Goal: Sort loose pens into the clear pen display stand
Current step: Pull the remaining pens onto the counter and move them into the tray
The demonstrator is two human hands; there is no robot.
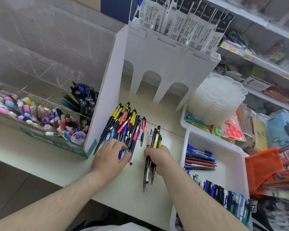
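Note:
A pile of loose pens (123,125), black with yellow, pink and blue grips, lies on the pale counter (57,157) beside the frosted clear display stand (158,52). My left hand (111,155) rests on the near end of the pile, its fingers curled around a blue pen. My right hand (158,157) grips a bundle of several pens (154,140), tips pointing away and toward me. The stand's lower slots are open arches; its top row holds packaged refills (187,25).
A clear box (40,117) of erasers, correction tapes and dark pens stands at left. White trays (223,154) with blue, black and red pens sit at right, beside stacked clear lids (217,100), scissors packs and shelves of stock.

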